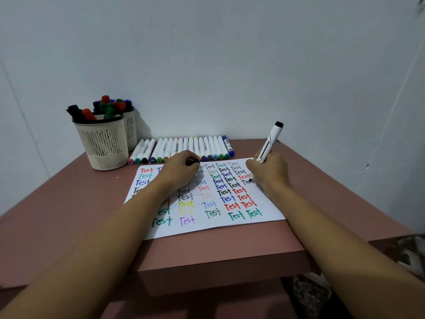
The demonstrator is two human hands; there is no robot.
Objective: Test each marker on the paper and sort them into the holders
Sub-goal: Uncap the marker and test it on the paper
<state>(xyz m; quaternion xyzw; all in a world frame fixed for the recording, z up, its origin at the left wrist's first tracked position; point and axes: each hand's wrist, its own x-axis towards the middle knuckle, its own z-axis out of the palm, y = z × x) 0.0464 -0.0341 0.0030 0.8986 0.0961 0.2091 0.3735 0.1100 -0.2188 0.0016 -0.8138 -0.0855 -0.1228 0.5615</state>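
Black-tipped white marker [268,146] touching a white paper sheet [220,223] covered in coloured words
Left hand [181,166] hides some words, curled round a small dark thing [195,161] too small to identify; right hand [269,173] grips the marker, tip near the sheet's right edge.

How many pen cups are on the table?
2. The front holder stands at the back left of the table; the back holder sits just behind it, partly hidden.

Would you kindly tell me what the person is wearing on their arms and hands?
Nothing is worn that shows. The left hand and right hand are bare, with no gloves, rings or watch visible. The left forearm and right forearm are uncovered down to the frame edge, with no sleeve in view.
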